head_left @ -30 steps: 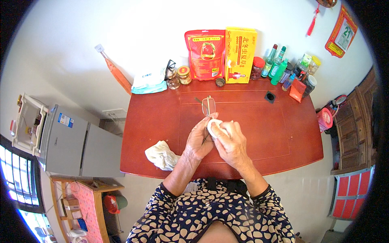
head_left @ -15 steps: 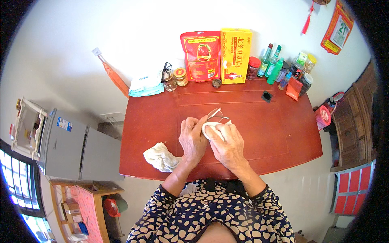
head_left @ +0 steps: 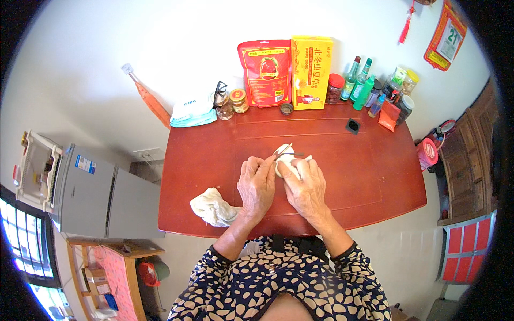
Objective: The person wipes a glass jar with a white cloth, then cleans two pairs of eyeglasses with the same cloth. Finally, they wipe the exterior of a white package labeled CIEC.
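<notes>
Over the middle of the red table (head_left: pixel 209 155), a pair of eyeglasses (head_left: pixel 292 154) is held up, its thin dark temples sticking out past my fingers. My left hand (head_left: pixel 257 184) is closed, pinching the frame at its left side. A white cloth (head_left: pixel 286 170) is bunched in my right hand (head_left: pixel 308 187), whose closed fingers press it against the glasses. The lenses are mostly hidden by cloth and fingers. A second, crumpled off-white cloth (head_left: pixel 213 207) lies near the front edge, beside my left wrist.
Along the back edge stand a blue-white packet (head_left: pixel 194 111), black-framed glasses (head_left: pixel 220 93) on a jar, a red pouch (head_left: pixel 266 75), a yellow box (head_left: pixel 312 72) and several bottles (head_left: pixel 360 83). A small black square item (head_left: pixel 352 126) lies right of centre. A grey refrigerator (head_left: pixel 85 192) stands left.
The white cloth has shifted up and now shows behind the glasses' temples. My right hand has moved slightly to the right and its grip has changed. The crumpled cloth stays put.
</notes>
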{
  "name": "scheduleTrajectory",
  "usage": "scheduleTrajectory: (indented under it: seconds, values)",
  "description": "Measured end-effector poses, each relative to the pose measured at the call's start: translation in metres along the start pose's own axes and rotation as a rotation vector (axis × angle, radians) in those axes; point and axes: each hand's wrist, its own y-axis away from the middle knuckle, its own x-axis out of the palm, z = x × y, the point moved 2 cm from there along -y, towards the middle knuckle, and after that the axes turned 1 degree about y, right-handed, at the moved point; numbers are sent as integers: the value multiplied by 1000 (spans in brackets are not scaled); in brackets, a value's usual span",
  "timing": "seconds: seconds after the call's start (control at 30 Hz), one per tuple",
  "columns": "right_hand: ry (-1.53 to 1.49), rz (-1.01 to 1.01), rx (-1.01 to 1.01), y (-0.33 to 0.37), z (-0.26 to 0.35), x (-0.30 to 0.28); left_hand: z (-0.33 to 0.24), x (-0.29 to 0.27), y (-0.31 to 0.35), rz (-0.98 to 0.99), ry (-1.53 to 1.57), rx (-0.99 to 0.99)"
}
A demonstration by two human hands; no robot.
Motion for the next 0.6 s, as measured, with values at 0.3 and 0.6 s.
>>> scheduleTrajectory:
  seconds: [0.3, 0.6]
  values:
    - [121, -45, 172, 9, -28, -9, 11, 2, 6, 67, -59, 11]
    - [103, 26, 55, -11, -7, -7, 4, 7, 9, 92, 16, 51]
